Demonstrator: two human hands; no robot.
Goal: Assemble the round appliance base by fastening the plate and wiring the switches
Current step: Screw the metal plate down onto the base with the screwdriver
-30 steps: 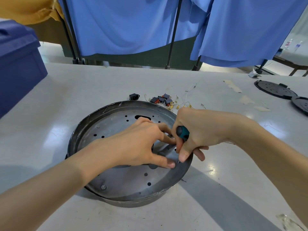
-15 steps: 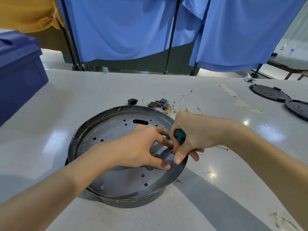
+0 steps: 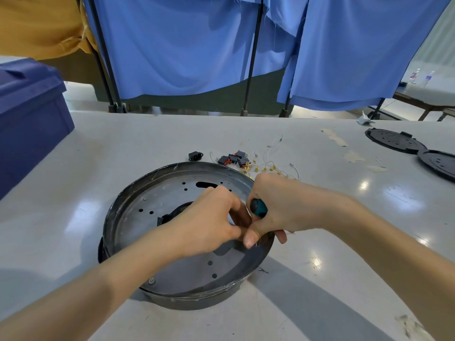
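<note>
Teal-handled screwdriver (image 3: 258,207) stays gripped in my right hand (image 3: 285,207) at the right edge of the plate (image 3: 138,232), inside the round base (image 3: 197,301) on the surface (image 3: 123,148). My left hand (image 3: 209,222) has drawn closer, fingers curled at the tip; what they pinch I cannot tell. Fastening goes on, I judge; the switches (image 3: 234,158) lie unwired.

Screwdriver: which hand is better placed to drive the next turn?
Right. The right hand grips the screwdriver by its teal handle, near the right edge of the plate. The left hand is curled low beside the tip, inside the round base; what it pinches is hidden.
</note>
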